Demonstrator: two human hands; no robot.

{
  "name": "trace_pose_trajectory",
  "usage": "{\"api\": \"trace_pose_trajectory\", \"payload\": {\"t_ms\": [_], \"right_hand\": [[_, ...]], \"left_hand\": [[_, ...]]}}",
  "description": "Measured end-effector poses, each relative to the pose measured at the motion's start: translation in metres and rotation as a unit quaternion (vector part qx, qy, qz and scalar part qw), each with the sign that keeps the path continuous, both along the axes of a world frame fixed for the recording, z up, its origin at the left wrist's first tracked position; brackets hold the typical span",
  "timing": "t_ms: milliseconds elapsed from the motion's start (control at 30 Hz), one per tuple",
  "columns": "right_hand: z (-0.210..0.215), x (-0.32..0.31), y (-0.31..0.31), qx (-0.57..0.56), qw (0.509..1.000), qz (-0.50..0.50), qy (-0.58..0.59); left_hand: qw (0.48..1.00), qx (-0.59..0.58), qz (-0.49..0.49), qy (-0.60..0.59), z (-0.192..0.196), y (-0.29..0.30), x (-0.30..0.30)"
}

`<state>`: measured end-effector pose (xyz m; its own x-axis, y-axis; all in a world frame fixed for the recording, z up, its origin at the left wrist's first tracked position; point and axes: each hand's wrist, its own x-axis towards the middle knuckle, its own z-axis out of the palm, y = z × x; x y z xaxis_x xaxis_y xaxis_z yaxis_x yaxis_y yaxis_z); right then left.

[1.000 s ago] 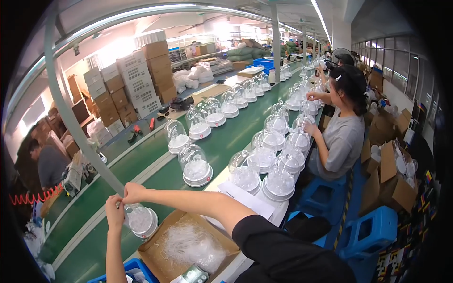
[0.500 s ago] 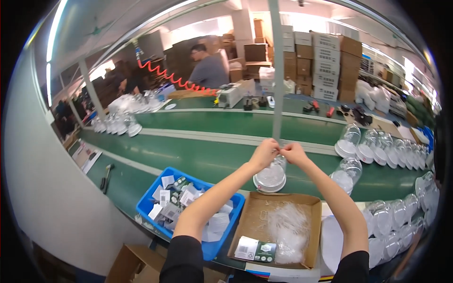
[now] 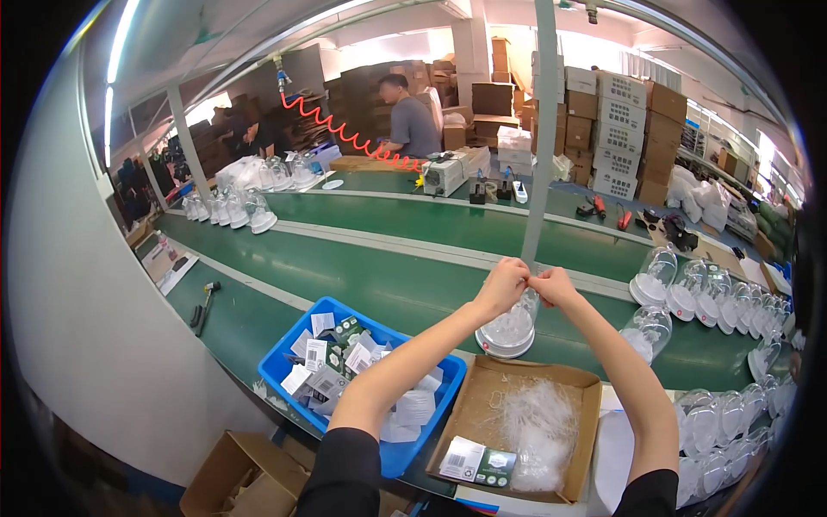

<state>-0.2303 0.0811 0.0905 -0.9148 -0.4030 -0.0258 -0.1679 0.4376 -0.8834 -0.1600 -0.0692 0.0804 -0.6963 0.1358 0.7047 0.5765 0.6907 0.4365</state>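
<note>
Fingers closed, the left hand [image 3: 503,286] and right hand [image 3: 554,285] still pinch atop the clear, white-based dome [image 3: 508,332] on the green table [image 3: 405,280]; the leftward-swung view now reveals the whole blue plastic tub [image 3: 447,396], near left.

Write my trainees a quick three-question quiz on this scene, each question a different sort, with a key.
1. Multiple choice: The person's bare left hand and bare right hand meet above:
A) a red coiled hose
B) a clear dome with a round white base
C) a stack of cardboard boxes

2. True or false: The rectangular blue plastic bin stands to the left of the shallow brown cardboard tray.

3. Short answer: Which paper items lie in both containers?

Key: 1. B. 2. True. 3. White and green printed cards.
</note>
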Motion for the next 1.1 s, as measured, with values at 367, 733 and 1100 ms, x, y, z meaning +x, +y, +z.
{"api": "trace_pose_trajectory", "payload": {"t_ms": [367,733,1100], "right_hand": [[0.001,0.000,-0.019,0.035,0.999,0.031,0.002],[0.008,0.011,-0.016,0.075,0.995,0.064,0.035],[0.020,0.177,0.096,0.076,0.917,0.342,0.189]], "left_hand": [[0.997,-0.059,0.029,0.048,0.008,-0.016,0.012],[0.993,-0.103,0.043,0.030,0.012,-0.027,0.018],[0.967,-0.209,0.017,-0.142,0.032,-0.063,0.004]]}}
